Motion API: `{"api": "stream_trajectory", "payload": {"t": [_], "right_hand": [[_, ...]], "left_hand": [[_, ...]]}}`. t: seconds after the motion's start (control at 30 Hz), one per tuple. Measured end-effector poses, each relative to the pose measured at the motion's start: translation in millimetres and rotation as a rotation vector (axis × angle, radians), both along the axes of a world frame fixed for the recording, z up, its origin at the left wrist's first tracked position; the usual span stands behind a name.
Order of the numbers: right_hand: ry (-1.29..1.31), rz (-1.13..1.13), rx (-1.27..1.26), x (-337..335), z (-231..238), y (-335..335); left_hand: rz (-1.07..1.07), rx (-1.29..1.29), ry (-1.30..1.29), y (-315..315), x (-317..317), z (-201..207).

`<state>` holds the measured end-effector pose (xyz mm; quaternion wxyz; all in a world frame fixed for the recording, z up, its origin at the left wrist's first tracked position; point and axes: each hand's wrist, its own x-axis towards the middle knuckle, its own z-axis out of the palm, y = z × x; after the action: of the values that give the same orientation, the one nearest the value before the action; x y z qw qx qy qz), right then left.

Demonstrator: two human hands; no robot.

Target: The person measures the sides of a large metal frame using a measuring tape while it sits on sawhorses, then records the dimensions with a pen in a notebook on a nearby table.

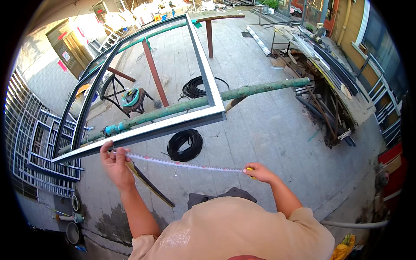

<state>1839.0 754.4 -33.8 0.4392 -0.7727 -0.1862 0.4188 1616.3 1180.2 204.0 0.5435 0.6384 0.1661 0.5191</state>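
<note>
A white tape measure blade (186, 164) stretches between my two hands, pulled out and nearly straight. My left hand (118, 167) is closed on its free end, with the fingertips up at the near edge of a white-and-grey metal frame (173, 123). Whether those fingers touch the frame, I cannot tell. On the other side, my right hand (261, 172) wraps round the yellow tape measure case (249, 171), which is mostly covered by the fingers. The frame rests across a green pole (260, 89) and a farther green bar.
Coils of black hose (185, 145) lie on the paved floor under the frame. A dark chair (138, 100) holds a teal basin (130, 97). To the right, a cluttered bench (325, 60) carries long metal profiles. Several metal frames (47, 160) lean at the left.
</note>
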Motion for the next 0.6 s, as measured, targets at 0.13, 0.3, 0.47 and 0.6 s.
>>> {"api": "stream_trajectory", "payload": {"t": [0.13,0.3,0.47,0.6], "right_hand": [[-0.070,-0.235,-0.020,15,6,-19],[-0.410,-0.460,0.033,25,17,-30],[-0.762,-0.620,-0.092,47,93,23],[-0.860,-0.727,-0.066,45,137,61]], "left_hand": [[0.019,-0.205,-0.318,81,41,28],[-0.160,-0.419,-0.088,99,126,3],[-0.478,-0.305,0.226,140,157,-70],[-0.862,-0.190,0.565,126,184,-42]]}}
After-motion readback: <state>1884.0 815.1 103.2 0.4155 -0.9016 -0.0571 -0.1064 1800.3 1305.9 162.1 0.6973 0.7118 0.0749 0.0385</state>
